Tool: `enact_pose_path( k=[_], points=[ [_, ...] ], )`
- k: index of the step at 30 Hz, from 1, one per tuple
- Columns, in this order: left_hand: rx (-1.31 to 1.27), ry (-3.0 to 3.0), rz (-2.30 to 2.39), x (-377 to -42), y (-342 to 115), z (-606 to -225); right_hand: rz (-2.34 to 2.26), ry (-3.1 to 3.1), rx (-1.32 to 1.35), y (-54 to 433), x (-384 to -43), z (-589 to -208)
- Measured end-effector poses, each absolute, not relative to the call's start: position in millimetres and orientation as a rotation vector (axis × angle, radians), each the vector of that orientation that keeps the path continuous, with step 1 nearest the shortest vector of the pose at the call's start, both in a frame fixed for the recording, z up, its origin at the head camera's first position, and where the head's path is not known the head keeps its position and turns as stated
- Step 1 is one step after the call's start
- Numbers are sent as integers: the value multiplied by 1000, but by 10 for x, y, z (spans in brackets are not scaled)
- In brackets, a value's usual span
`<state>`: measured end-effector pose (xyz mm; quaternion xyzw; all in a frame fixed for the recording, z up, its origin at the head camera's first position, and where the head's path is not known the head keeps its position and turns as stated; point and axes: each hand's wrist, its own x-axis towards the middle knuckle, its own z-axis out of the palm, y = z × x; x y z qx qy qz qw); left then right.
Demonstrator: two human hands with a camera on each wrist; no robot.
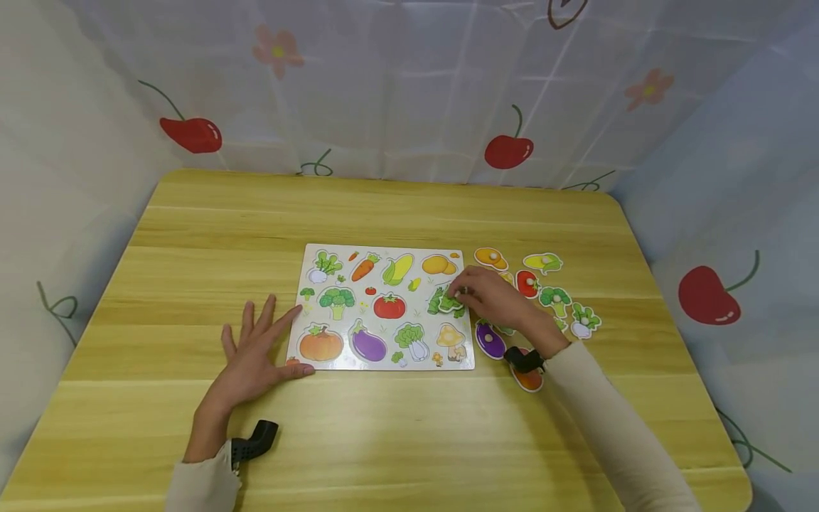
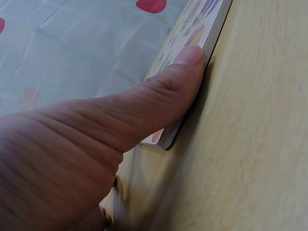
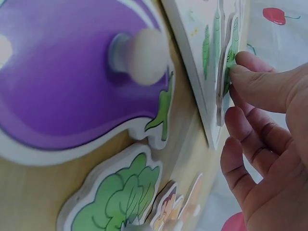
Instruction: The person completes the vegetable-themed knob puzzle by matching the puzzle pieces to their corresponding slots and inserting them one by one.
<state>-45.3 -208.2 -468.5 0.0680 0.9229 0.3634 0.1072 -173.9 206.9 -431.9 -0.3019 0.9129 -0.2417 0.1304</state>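
A white vegetable puzzle board (image 1: 348,364) lies on the table. My left hand (image 1: 251,359) rests at its left side, fingers spread, the thumb (image 2: 173,79) lying over the near-left corner and the index fingertip at the left edge. With thumb and fingertips, my right hand (image 1: 493,295) pinches a green vegetable puzzle piece (image 1: 451,306) over the board's right side. That piece overlaps the printed green vegetable picture there, and in the right wrist view its edge stands slightly off the board. The fingertips hide its grip point.
Right of the board lie loose knobbed pieces: an eggplant (image 1: 490,341), potato (image 1: 490,257), corn (image 1: 542,262), tomato (image 1: 527,284), broccoli (image 1: 554,299), white radish (image 1: 584,321) and an orange piece (image 1: 528,378) beneath the right wrist. A printed curtain (image 1: 397,92) hangs behind the table.
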Motion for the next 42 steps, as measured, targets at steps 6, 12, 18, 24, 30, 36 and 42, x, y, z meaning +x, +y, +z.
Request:
enact_pose_path(
  k=[6,12,18,24,30,36,42],
  points=[
    [198,2719,1064,-464,-2084,-4689,-674,2654,-905,2007,-1756,-4322],
    [206,2718,1079,-461,-2092,-4716,-618,2658,-918,1937,-1758,-4337],
    [217,2730,1083,-459,-2093,-4732,-593,2662,-935,1873,-1744,-4371],
    [212,2718,1087,-458,-2092,-4726,-562,2688,-971,1850,-1723,-4411],
    [207,2722,1084,-456,-2094,-4724,-574,2694,-955,1834,-1704,-4400],
    [206,2722,1088,-455,-2096,-4723,-565,2695,-941,1828,-1693,-4394],
    [205,2718,1095,-454,-2095,-4722,-571,2682,-911,1847,-1693,-4400]
  ],
)
